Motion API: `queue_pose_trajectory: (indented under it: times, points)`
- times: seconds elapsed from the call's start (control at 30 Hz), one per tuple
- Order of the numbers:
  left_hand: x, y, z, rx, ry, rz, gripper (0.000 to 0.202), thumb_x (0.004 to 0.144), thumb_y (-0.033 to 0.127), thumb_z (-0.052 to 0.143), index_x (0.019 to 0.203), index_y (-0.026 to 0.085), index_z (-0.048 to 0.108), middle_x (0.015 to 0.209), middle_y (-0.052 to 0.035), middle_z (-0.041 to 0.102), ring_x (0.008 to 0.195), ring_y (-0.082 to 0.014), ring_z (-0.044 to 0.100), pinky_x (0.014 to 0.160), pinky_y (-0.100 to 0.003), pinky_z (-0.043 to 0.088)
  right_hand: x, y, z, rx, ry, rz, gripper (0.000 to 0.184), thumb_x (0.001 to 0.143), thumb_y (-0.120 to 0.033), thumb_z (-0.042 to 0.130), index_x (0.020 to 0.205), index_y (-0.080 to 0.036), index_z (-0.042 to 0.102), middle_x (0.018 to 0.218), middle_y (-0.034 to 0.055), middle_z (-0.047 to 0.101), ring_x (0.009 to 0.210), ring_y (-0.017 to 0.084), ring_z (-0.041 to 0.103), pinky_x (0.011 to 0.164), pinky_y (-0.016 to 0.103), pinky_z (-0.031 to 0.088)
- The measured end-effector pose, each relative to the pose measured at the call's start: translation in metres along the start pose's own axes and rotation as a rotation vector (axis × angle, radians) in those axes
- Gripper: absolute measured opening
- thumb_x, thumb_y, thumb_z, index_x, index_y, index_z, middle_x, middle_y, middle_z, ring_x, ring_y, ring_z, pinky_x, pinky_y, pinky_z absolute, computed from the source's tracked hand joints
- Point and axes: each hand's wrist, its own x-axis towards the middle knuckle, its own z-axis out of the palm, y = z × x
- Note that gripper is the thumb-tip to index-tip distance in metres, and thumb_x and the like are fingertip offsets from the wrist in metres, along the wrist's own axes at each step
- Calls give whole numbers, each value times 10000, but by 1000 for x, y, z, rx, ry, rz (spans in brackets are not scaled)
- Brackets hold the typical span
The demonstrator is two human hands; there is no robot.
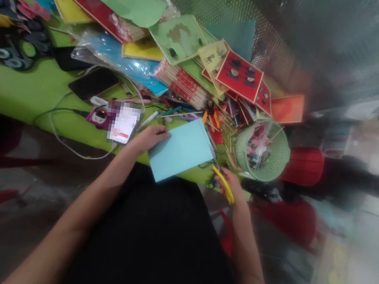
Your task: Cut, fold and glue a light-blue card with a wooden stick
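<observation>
A light blue sheet of paper (pixel 183 150) is held tilted above the front edge of the green table. My left hand (pixel 149 138) pinches its left edge, thumb on top and the other fingers mostly hidden beneath. In my right hand (pixel 231 183) is a pair of scissors (pixel 224 186) with yellow handles, fingers closed round them. The blades reach the sheet's right corner; whether they are cutting into it I cannot tell. Just left of the sheet lies a phone (pixel 125 123) with a lit screen and a cable plugged in.
A pale green basket (pixel 263 149) of scraps stands at the right. Behind the sheet are bundled sticks (pixel 182 83), a red card (pixel 239 75) and a green card (pixel 177 39). A dark phone (pixel 93 83), a purple power socket (pixel 99 115) and looping white cable (pixel 55 128) lie leftward.
</observation>
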Motion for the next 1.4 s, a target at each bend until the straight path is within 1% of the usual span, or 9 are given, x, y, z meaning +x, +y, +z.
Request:
queue_pose_trajectory:
  times: [0.13,0.4,0.57,0.7,0.83,1.0,1.13,1.27,1.4]
  points:
    - [0,1,0,22,-3,10,299,815,504,670,853,208,664,756,-6,648,652,-167,566,617,-292,454,0,-1,0,-34,2,3,604,655,-435,822,1175,-177,656,640,-55,562,457,77,470,372,186,387]
    - [1,6,3,97,-41,71,284,814,496,643,821,212,655,739,-12,630,663,-186,560,593,-297,437,1,3,2,-14,-6,-32,646,708,-443,791,1278,-186,630,701,-40,619,441,71,486,395,182,393]
    - [0,5,4,101,-45,65,284,821,498,614,829,216,643,743,0,618,663,-178,560,593,-293,437,2,4,4,3,14,-26,592,717,-422,774,1240,-185,631,678,-43,609,442,78,495,390,181,396]
    - [-2,5,4,89,-41,64,270,827,486,622,817,216,637,749,-2,624,664,-172,558,592,-291,432,2,4,6,11,20,-11,602,716,-407,783,1249,-180,620,634,-56,589,426,81,486,369,177,389]
    - [-3,4,4,84,-45,57,283,828,496,634,819,214,645,750,-5,638,663,-173,564,596,-292,435,1,2,9,3,15,-6,549,720,-417,792,1191,-183,633,588,-73,549,404,73,463,354,168,373]
    - [-2,3,3,124,-47,78,309,842,504,600,866,203,667,780,-7,657,715,-181,598,635,-294,464,2,-2,12,38,39,29,516,712,-398,787,1154,-185,628,613,-69,562,408,72,479,330,157,356]
    - [-1,6,2,156,-57,89,328,845,514,604,879,197,682,790,-21,677,753,-203,618,655,-310,479,1,-5,12,-34,9,-16,546,737,-448,789,1179,-172,627,599,-74,551,401,63,463,354,152,364]
    - [-1,8,3,167,-72,98,318,847,509,610,876,200,680,803,-31,684,772,-216,626,680,-327,481,1,-8,12,-87,16,-52,593,730,-506,789,1196,-180,621,634,-65,575,409,61,473,372,157,367]
    - [0,5,3,189,-80,99,331,858,515,585,916,205,687,855,-30,700,795,-212,636,704,-328,487,3,-7,13,-113,21,-60,568,746,-518,770,1183,-188,616,616,-71,563,393,64,467,367,163,360]
